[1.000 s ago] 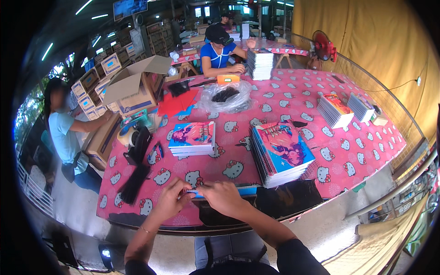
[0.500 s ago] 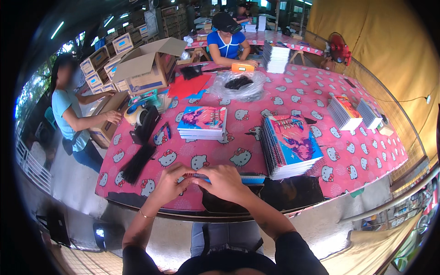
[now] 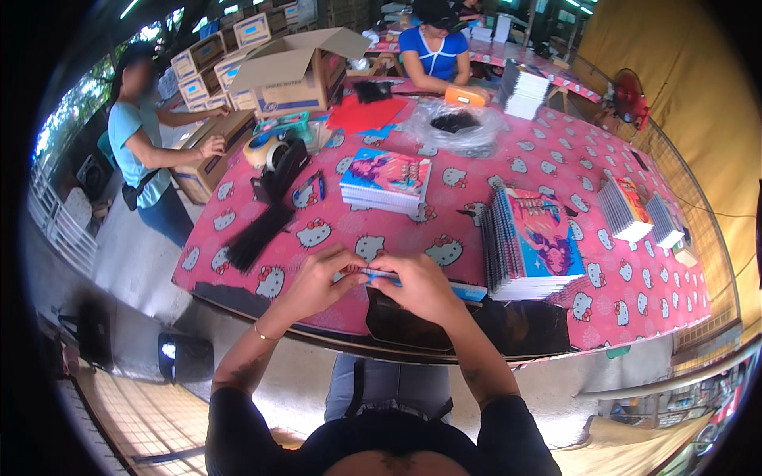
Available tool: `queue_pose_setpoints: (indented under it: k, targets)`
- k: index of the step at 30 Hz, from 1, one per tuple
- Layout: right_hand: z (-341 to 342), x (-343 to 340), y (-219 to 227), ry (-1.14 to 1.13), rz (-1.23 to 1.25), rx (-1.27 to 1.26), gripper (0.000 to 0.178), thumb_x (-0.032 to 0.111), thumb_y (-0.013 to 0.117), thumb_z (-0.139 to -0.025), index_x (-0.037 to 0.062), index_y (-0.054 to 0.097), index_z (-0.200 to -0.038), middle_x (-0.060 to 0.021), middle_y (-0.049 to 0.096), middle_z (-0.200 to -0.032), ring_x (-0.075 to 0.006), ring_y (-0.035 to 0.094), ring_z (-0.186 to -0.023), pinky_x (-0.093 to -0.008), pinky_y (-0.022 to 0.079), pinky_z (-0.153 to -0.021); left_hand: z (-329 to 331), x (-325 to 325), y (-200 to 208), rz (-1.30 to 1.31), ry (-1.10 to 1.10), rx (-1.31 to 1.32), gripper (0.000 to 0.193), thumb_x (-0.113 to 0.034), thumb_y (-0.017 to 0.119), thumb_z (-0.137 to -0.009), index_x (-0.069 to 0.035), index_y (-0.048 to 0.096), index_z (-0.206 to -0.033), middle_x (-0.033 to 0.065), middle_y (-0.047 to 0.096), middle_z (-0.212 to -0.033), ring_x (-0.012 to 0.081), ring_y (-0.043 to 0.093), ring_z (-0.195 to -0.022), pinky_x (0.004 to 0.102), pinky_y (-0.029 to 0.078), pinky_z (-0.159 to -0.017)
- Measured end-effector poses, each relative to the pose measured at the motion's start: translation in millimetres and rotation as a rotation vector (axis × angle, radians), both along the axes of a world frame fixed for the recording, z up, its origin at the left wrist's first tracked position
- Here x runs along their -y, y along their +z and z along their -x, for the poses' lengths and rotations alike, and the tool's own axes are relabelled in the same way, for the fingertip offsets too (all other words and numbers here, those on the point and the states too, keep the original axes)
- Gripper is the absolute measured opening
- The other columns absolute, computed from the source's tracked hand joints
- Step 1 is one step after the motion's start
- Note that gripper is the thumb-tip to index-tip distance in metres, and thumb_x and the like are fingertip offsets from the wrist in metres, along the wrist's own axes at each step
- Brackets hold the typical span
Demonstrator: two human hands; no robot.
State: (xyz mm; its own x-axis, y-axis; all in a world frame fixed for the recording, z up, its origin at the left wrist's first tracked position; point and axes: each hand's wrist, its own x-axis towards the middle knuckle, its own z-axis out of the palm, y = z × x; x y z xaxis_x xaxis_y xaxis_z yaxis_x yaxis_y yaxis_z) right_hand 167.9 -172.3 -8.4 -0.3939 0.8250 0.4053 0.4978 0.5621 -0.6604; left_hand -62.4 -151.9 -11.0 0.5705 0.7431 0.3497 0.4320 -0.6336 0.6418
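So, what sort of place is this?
Probably a small notebook-binding or packing workshop. A stack of spiral-bound notebooks with blue-and-pink covers sits on the long table with a pink patterned cover, and a large brown cardboard carton with open flaps stands beyond.

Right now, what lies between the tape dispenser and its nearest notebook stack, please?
In the head view, a small blue tool lies on the pink tablecloth between them.

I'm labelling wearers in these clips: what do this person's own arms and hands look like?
Both the left hand and right hand are ungloved. Short black sleeves end above the elbows. A thin gold-coloured bracelet circles the left wrist; dark marks, possibly tattoos, show on the forearms.
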Motion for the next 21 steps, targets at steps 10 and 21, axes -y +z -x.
queue_pose_setpoints:
  k: [10,21]
  targets:
    - [5.3,1.0,0.2,-0.076,0.073,0.036,0.025,0.025,0.07,-0.094,0.004,0.074,-0.106,-0.0131,0.072,-0.076,-0.0246,0.068,-0.051,-0.0356,0.053,-0.057,-0.8,-1.1,3.1,0.087,0.024,0.034,0.021,-0.006,0.078,-0.085,-0.004,0.068,-0.104,0.0128,0.066,-0.09,0.0289,0.069,-0.079,0.0387,0.053,-0.066]
    - [2.2,2.9,1.3,-0.144,-0.021,0.141,0.026,0.027,0.068,-0.094,0.0084,0.073,-0.112,-0.0096,0.072,-0.078,-0.0271,0.07,-0.058,-0.0381,0.053,-0.058,-1.2,-7.0,-7.0,-0.098,-0.014,0.089,0.025,-0.008,0.079,-0.082,-0.006,0.071,-0.106,0.0117,0.067,-0.09,0.0308,0.067,-0.074,0.0392,0.052,-0.063]
